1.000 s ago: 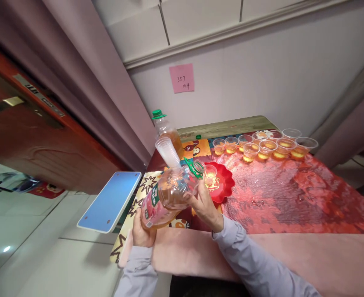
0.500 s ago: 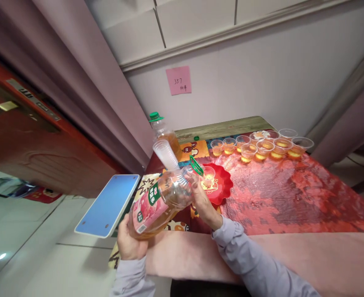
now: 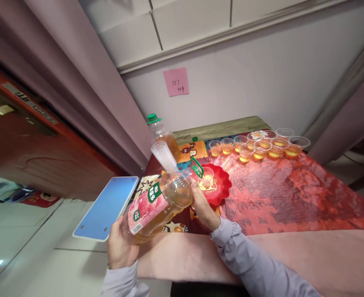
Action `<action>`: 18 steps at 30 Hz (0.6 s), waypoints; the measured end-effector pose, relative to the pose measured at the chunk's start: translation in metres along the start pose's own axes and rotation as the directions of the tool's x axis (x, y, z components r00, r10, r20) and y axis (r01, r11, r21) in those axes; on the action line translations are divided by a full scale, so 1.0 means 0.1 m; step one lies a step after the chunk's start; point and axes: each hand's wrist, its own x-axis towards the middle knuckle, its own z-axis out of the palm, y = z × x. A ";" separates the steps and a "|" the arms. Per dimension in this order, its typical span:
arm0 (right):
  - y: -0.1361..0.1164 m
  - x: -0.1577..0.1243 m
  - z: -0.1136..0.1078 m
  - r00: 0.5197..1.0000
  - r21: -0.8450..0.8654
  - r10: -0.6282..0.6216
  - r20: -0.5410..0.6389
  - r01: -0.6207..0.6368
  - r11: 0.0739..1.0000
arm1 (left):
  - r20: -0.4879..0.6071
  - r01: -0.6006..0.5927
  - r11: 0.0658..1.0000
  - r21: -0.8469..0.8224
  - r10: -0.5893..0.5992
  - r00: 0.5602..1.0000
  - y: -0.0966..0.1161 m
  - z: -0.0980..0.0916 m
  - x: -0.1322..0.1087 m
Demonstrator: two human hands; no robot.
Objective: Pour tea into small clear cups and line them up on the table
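In the head view, your left hand [image 3: 120,245] is wrapped around the base of the juice bottle [image 3: 151,210], carrying it from below, while your right hand [image 3: 205,206] grips its neck. The bottle lies tilted between your two hands, base low at the left palm and mouth end higher, just ahead of your right fingers. The green handle ring [image 3: 197,167] stands off the neck, just beyond those fingertips. Past them sits the red tray [image 3: 225,189], with a clear cup [image 3: 208,175] standing in it; your right fingers hide the bottle's mouth, so whether any liquid is flowing can't be told.

To pour well here, let your right hand set the aim and your left hand set the angle: raise the base slowly, because the bottle looks heavy with liquid and could surge. Bring the mouth directly over the cup's rim, and hold the handle ring clear of the stream. The cup is light and would probably tip if nudged, so avoid resting the neck on it. Watch the stack of cups [image 3: 165,156] ahead of your left hand, close behind the bottle's shoulder; a sideways swing might knock it. For a level, match the shallow fill in the grouped cups [image 3: 246,153], well off to the right beyond your right hand.
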 end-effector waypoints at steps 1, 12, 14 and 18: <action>0.00 0.00 0.00 1.000 0.023 -0.011 0.002 0.011 1.000 | -0.004 0.001 1.000 0.003 -0.001 1.000 0.00 0.00 0.00; -0.02 0.00 0.05 0.996 0.180 -0.064 0.068 0.051 0.982 | -0.010 -0.023 0.995 0.096 0.024 1.000 0.07 -0.02 0.02; -0.01 0.01 0.06 0.994 0.215 -0.045 0.098 0.023 0.976 | 0.007 -0.041 0.993 0.111 0.041 0.999 0.07 -0.03 0.04; 0.02 0.01 0.05 0.997 0.224 0.009 0.072 -0.025 0.974 | 0.019 -0.060 0.992 0.110 0.059 0.998 0.06 -0.04 0.08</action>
